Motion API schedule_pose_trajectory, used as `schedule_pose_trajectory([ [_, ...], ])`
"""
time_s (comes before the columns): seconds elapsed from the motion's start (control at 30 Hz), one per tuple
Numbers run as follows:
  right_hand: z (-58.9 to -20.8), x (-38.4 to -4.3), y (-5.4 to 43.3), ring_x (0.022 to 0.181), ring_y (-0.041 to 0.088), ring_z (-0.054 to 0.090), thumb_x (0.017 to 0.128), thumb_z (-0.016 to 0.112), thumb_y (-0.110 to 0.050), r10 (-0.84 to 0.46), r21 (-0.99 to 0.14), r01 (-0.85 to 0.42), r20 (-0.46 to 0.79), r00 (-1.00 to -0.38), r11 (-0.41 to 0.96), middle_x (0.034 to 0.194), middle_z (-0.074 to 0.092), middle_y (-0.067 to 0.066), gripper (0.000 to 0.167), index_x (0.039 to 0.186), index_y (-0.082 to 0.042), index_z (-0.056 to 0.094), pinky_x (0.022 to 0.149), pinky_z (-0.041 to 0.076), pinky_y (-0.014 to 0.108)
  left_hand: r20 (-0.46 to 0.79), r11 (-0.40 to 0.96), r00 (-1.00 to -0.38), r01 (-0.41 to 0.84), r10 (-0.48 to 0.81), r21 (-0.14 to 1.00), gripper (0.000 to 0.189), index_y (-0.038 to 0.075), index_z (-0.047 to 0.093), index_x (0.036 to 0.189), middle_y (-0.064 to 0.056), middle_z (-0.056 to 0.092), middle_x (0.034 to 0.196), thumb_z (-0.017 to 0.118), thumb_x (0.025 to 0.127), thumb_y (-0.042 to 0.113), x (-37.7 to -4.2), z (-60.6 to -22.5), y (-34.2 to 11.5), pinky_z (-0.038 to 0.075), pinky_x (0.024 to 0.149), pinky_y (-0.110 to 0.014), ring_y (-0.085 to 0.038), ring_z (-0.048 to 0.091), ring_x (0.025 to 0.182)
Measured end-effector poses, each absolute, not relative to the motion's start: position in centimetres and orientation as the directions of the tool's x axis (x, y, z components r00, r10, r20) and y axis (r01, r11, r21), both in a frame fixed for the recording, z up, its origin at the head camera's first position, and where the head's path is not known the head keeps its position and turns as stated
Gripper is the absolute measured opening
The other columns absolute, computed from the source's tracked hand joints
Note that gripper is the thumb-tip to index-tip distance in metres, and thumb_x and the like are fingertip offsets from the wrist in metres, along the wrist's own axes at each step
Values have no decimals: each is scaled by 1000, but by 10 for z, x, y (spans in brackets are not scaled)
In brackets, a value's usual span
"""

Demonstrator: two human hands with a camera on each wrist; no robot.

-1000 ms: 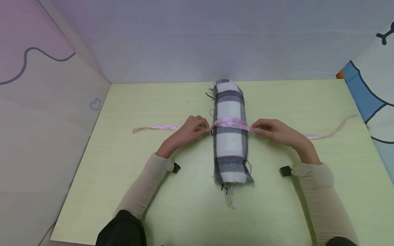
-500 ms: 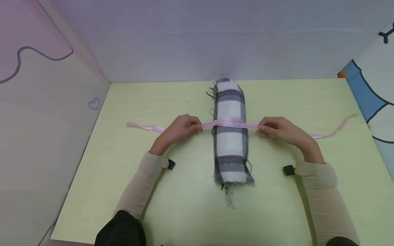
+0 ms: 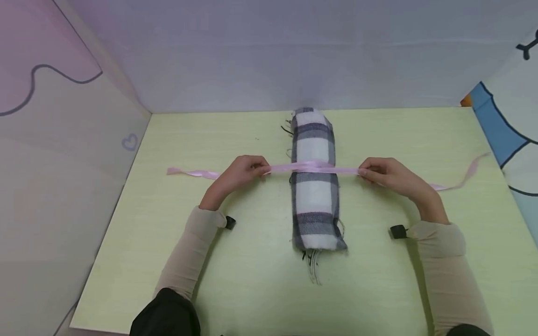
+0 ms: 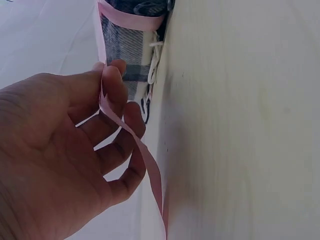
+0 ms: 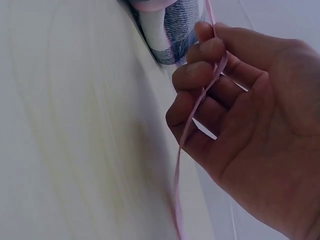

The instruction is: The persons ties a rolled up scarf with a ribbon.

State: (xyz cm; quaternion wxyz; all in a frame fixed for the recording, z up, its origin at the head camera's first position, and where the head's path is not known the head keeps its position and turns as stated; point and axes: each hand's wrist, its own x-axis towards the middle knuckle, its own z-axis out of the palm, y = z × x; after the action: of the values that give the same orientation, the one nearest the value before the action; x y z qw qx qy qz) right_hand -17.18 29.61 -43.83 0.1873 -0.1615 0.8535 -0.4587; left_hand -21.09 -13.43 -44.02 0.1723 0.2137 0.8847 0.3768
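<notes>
A rolled plaid scarf (image 3: 314, 197) in white and grey lies lengthwise in the middle, loose fringe at its near end. Around its middle runs a pink satin ribbon (image 3: 290, 167), pulled straight out to both sides. On the left, my left hand (image 3: 239, 176) pinches one length between thumb and index finger; its tail hangs past the curled fingers in the left wrist view. My right hand (image 3: 392, 176) pinches the other length on the right in the same way. In the right wrist view the ribbon (image 5: 192, 114) trails down across the fingers. Both hands are apart from the scarf.
Everything rests on a pale yellow table (image 3: 260, 280). A lilac wall panel (image 3: 269, 60) rises at its back edge, with printed panels along both sides. The ribbon's free tails lie out on the table to the left and right.
Both hands have drawn apart from the scarf's sides, left hand leftward and right hand rightward, pulling the ribbon taut. The left tail slid further left. The scarf stayed in place.
</notes>
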Motion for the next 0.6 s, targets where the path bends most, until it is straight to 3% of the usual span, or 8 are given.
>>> schedule_pose_trajectory([
  [0.33,-434,-170,296,77,17,50,108,59,-24,-417,-823,-80,-199,-887,562,87,56,6,19,118,-11,68,67,42,30,-146,561,-822,234,551,794,27,12,72,105,-5,72,92,57,108,35,-212,-441,-136,45,79,-38,-22,57,81],
  [0.47,-435,-170,294,83,14,51,109,57,-24,-437,-804,-105,-203,-876,585,98,61,7,22,124,-11,68,72,44,27,-162,644,-838,260,520,720,23,14,72,112,-4,73,104,58,108,31,-207,-440,-135,51,89,-39,-20,63,94],
  [0.6,-436,-167,289,96,14,54,110,54,-28,-451,-774,-128,-218,-866,621,118,66,8,29,130,-12,67,81,47,24,-155,756,-862,320,482,571,21,13,73,116,-4,73,112,59,107,27,-201,-436,-130,52,95,-44,-24,66,105],
])
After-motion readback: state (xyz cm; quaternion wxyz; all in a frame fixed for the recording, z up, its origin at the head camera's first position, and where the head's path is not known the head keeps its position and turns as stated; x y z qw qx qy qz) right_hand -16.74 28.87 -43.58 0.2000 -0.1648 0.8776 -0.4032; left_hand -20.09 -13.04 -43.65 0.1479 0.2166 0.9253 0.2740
